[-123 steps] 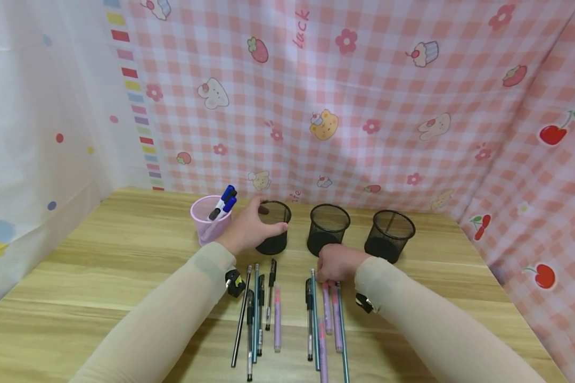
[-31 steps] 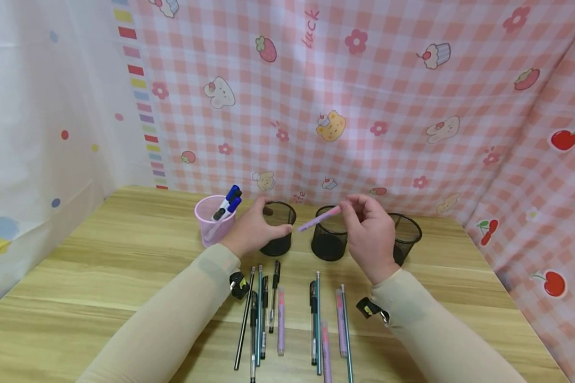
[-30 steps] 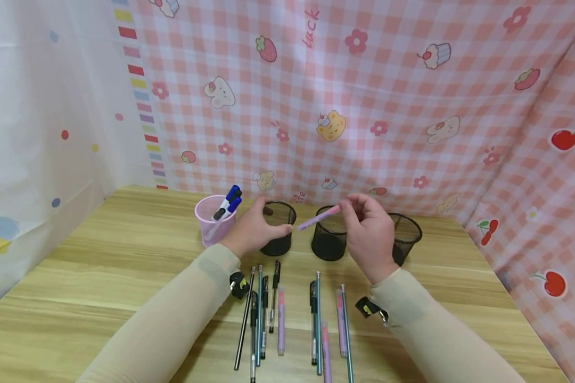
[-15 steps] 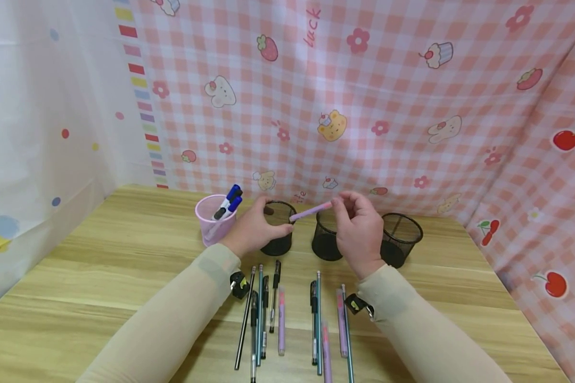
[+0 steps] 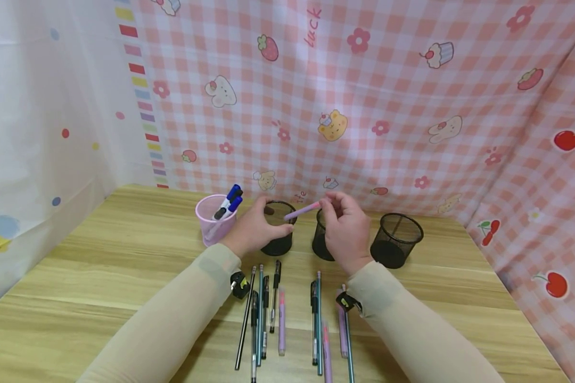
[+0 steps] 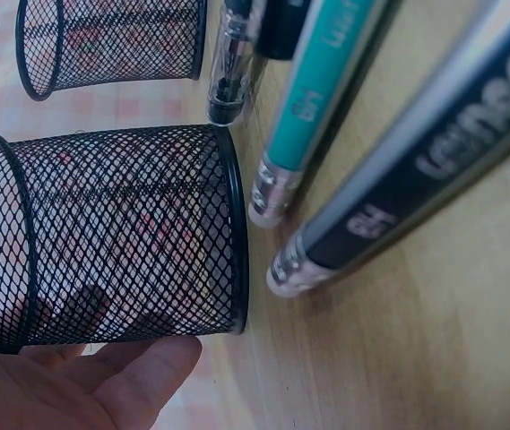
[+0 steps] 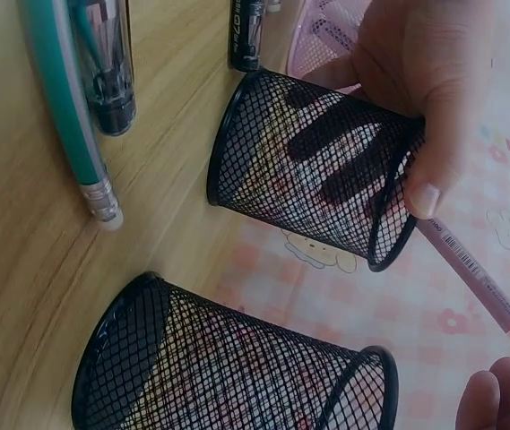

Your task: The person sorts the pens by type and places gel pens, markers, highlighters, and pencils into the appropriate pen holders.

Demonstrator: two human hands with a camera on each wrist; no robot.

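Observation:
My left hand (image 5: pixel 256 230) is curled round the leftmost black mesh pen cup (image 5: pixel 279 246), thumb at its near rim; the left wrist view shows fingers along the side of the mesh cup (image 6: pixel 129 233). Between thumb and fingertips, my right hand (image 5: pixel 348 230) pinches the pink end of a purple highlighter (image 5: pixel 303 210). Slanting down to the left, the highlighter has its lower end over the mouth of the held cup. In the right wrist view, the highlighter (image 7: pixel 479 278) meets the cup's rim next to the left thumb.
A pink cup (image 5: pixel 208 229) with several blue- and black-capped markers stands at the left. Two more black mesh cups, the middle one (image 5: pixel 320 244) partly hidden by my right hand and another (image 5: pixel 395 247), stand rightward. Pencils, black gel pens (image 5: pixel 275 292) and purple highlighters (image 5: pixel 281 324) lie in front.
My right hand has lifted a purple highlighter from the right group on the table and carried it up and left to the held cup. The left hand keeps its grip.

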